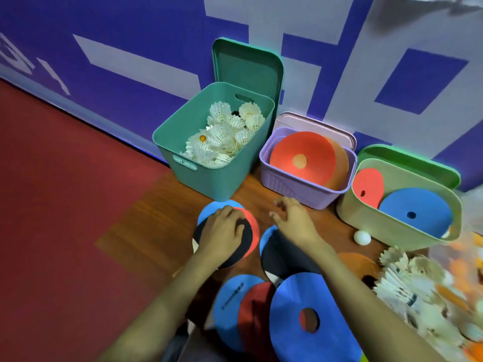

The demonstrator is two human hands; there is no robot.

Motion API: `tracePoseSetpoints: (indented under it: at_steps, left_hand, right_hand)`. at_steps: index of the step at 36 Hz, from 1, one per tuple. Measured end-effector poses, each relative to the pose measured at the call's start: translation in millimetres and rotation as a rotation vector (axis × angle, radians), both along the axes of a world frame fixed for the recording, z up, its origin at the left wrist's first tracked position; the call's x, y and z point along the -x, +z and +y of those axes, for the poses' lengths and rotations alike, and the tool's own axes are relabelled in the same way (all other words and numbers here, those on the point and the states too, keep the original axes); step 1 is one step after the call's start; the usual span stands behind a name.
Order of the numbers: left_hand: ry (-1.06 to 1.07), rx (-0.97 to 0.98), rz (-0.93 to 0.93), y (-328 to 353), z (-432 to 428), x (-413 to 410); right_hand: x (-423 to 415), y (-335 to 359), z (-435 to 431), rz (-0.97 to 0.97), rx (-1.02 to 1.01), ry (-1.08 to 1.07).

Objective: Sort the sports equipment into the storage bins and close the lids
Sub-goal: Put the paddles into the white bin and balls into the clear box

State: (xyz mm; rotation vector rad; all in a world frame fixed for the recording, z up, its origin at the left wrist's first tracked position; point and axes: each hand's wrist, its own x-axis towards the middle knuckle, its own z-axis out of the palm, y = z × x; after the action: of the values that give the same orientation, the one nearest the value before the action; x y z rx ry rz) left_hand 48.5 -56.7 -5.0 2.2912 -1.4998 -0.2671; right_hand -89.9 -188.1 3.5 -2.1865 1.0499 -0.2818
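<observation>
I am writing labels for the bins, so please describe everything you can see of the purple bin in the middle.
The purple bin is a rectangular tub, plastic by its look, with rounded corners and ribbed lines on its front wall. It stands upright and open on the wooden floor, between the teal bin and the beige bin. A pale pink lid leans behind it at the wall. Orange-red discs lean tilted inside. The right hand hovers before it, not touching.
</observation>
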Motion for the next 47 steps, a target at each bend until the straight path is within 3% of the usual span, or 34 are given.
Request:
tracePoseSetpoints:
  at_steps: [5,10,23,26,30,35,43,47]
  left_hand:
    - [0.194,-0.395,0.115,-33.5,23.3,-17.0]
    - [0.262,-0.533,0.221,-52.8,32.2,-22.2]
    - [0.302,-0.489,0.196,-64.3,30.6,-21.4]
    - [0.412,-0.445,0.326,-63.3,30.1,-24.5]
    - [0.709,-0.353,0.583,-58.8,31.4,-37.6]
    - [0.786,-0.245,0.815,-60.8,35.9,-51.1]
    - [0.707,-0.245,0.621,-44.3,32.1,-43.9]
    - [0.637,-0.166,0.701,-35.3,30.6,-52.7]
  right_hand:
    - [-19.3,-31.5,16.8,0.167,-0.188,0.003]
    - [-45.8,-56.2,23.2,0.232,-0.301,-0.077]
    - [-68.6,-76.7,21.1,0.250,-0.409,-0.205]
    - [-72.5,-78.2,27.8,0.271,-0.403,-0.223]
    - [-73.6,-78.9,31.3,0.344,-0.360,-0.190]
    - [-73.7,-79.8,30.3,0.354,-0.359,-0.185]
    - [-70.0,-81.3,28.6,0.315,-0.442,-0.244]
    - [-67.0,-78.7,29.9,0.275,-0.502,-0.298]
